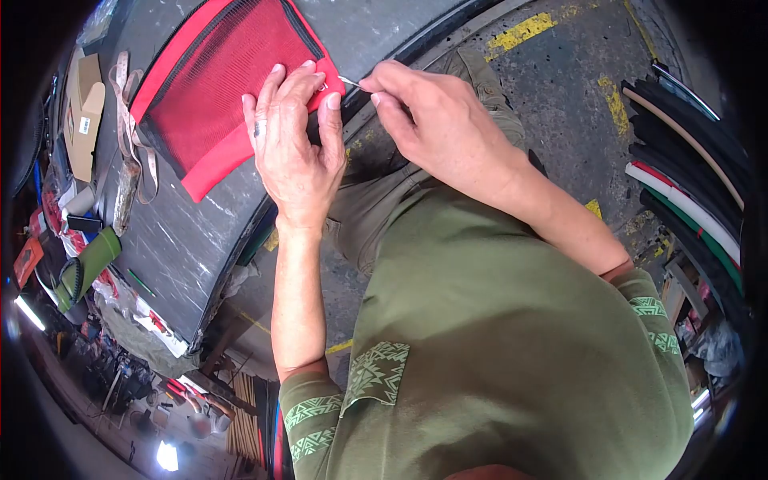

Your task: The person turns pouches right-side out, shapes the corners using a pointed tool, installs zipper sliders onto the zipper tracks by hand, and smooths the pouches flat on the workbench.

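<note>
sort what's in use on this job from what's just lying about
In use:
- red mesh pouch, under the left hand
- thin metal tool, in the right hand

Apparently just lying about:
- measuring tape
- cardboard
- green case

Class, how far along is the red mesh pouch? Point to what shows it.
The red pouch looks largely assembled: red borders already frame its mesh panel. In hand, the left hand presses one corner while the right hand holds a thin metal tool there. What seems left is work at that corner; any further steps don't show.
</note>
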Tool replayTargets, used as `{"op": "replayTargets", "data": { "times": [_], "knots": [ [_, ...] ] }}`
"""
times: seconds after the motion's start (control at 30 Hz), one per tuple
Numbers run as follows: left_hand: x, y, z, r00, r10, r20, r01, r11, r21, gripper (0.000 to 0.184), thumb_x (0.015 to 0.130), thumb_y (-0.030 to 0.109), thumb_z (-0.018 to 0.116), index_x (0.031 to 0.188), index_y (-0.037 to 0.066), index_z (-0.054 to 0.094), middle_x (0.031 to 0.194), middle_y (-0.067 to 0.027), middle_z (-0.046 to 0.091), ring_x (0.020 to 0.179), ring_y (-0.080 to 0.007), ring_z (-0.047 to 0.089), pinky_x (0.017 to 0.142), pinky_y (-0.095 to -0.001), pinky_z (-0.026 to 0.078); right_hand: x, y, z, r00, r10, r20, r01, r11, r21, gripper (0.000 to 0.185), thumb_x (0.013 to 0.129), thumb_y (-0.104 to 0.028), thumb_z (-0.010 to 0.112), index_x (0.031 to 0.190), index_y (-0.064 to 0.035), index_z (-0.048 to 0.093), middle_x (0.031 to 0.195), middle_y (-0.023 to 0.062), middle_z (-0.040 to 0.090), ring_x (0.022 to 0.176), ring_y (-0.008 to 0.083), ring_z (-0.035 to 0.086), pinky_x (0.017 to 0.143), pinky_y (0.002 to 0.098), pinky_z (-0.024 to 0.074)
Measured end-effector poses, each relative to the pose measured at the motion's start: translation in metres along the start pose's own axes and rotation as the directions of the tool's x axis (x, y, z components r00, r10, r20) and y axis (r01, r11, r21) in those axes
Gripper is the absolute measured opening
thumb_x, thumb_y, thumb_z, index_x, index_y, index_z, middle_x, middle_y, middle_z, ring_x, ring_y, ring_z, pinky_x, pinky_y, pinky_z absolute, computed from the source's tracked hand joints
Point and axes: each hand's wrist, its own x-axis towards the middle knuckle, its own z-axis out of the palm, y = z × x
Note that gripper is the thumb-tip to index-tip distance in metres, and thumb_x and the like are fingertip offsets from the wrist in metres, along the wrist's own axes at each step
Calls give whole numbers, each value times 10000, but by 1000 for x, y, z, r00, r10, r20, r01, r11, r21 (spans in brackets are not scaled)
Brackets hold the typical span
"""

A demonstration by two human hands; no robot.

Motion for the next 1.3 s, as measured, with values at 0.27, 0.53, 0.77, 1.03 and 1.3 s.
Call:
{"op": "replayTargets", "data": {
  "times": [0.27,0.53,0.77,1.03,1.3],
  "knots": [
    [-1,-2,0,1000,21,5,-21,1000,13,252,944,180,722,1194,150,701,1277,-30,686,1313,-306,576,1175,-557,321,-2,-3,2,1000,5,23,-5,1000,-5,114,969,-39,612,1061,29,609,917,203,691,814,404,684,697,441,532],
    [-1,-1,1,1000,19,7,-19,1000,16,244,944,188,716,1187,190,731,1285,-25,664,1313,-304,569,1168,-572,328,-7,-3,6,999,-28,-29,27,999,-24,165,959,-19,608,1117,25,622,932,204,679,792,384,675,698,426,532],
    [-2,0,0,1000,12,13,-12,1000,18,244,942,192,713,1185,192,730,1281,-26,663,1316,-306,565,1166,-583,327,-12,-13,0,998,55,42,-54,998,-11,191,955,-19,609,1140,18,630,924,196,674,774,377,669,695,422,533],
    [-2,-1,1,999,29,27,-30,999,30,255,935,187,718,1189,196,728,1302,-22,648,1327,-309,551,1168,-590,322,-4,-18,-13,994,6,111,18,975,-223,233,913,-11,614,1144,-17,647,945,176,681,820,391,674,719,460,552],
    [6,20,-17,995,76,67,-88,978,189,238,938,143,730,1175,126,743,1291,-46,669,1308,-318,580,1142,-559,369,-3,-1,-19,990,-56,133,79,981,-177,247,938,-44,625,1182,-35,657,873,141,670,752,326,661,687,412,535]
  ]
}}
